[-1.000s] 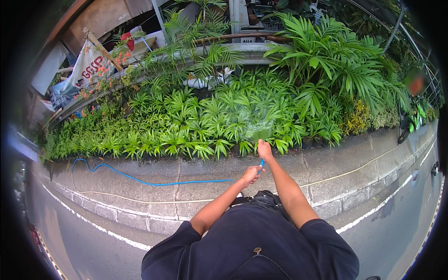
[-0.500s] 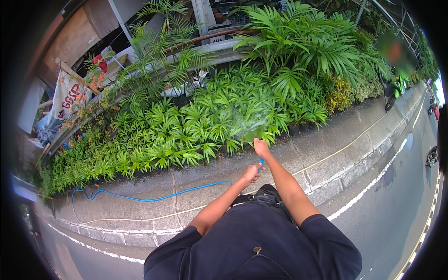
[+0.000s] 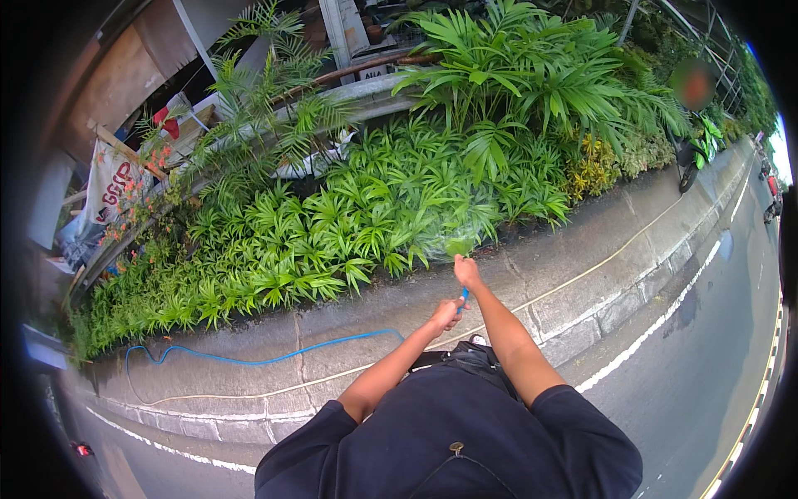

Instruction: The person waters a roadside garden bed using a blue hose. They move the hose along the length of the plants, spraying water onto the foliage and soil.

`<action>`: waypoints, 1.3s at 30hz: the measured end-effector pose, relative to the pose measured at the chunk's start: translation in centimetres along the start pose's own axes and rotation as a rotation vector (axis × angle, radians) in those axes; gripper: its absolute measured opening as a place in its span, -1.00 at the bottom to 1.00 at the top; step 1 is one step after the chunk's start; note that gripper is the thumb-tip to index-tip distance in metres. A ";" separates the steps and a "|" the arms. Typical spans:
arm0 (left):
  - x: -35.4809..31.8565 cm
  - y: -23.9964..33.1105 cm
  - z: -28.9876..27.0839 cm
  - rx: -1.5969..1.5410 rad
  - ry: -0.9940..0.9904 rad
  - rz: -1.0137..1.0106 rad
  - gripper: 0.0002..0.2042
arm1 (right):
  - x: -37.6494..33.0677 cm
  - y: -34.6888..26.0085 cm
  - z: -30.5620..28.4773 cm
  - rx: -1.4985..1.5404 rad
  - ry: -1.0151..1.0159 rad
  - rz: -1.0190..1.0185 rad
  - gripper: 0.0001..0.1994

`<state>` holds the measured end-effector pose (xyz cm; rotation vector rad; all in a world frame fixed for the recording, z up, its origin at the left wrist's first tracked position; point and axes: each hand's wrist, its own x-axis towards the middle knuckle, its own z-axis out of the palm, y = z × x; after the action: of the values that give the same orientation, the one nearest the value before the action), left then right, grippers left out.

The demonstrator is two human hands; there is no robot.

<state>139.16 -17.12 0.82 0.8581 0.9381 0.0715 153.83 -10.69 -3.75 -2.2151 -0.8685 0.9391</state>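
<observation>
Blue hose [image 3: 274, 359]: lies along the kerb, end pointing up at the green plants [image 3: 374, 216].
Right hand [image 3: 467, 270]: closed on hose end; nozzle hidden.
Left hand [image 3: 446, 314]: clamped on hose just behind.
Spray: faint, blurred.

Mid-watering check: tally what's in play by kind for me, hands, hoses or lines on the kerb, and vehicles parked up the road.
Hands: 2, the left hand and the right hand, both on the blue hose
Hoses or lines: 2, the blue hose and a pale line lying along the kerb
Vehicles: 1, a green motorbike; others at the far rim are too small to tell
Total: 5
</observation>
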 end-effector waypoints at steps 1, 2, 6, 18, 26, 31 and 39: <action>0.2 0.0 0.4 -0.001 0.011 -0.002 -0.65 | 0.1 0.3 -0.3 0.017 -0.007 -0.004 -0.43; 0.5 0.0 0.9 -0.004 0.018 -0.005 -0.64 | 0.2 0.6 -0.7 0.033 -0.014 -0.009 -0.43; 1.8 0.1 3.1 0.007 0.029 -0.003 -0.64 | 2.2 3.3 -1.9 0.135 -0.038 0.063 -0.44; 5.7 1.0 8.6 0.061 0.051 0.011 -0.63 | 4.7 7.3 -7.4 0.176 0.055 0.100 -0.44; 7.4 0.8 11.0 0.105 0.013 0.016 -0.63 | 5.1 9.3 -10.1 0.132 0.143 0.167 -0.44; 7.5 -0.3 10.6 0.088 0.011 0.012 -0.63 | 3.4 8.9 -10.1 0.065 0.144 0.134 -0.45; 5.6 -2.5 7.9 0.032 0.076 0.004 -0.63 | 2.0 8.1 -6.1 0.073 0.039 0.151 -0.44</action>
<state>147.60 -21.38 -2.31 0.8918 1.0115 0.0932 162.38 -15.75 -6.72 -2.2527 -0.6459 0.9781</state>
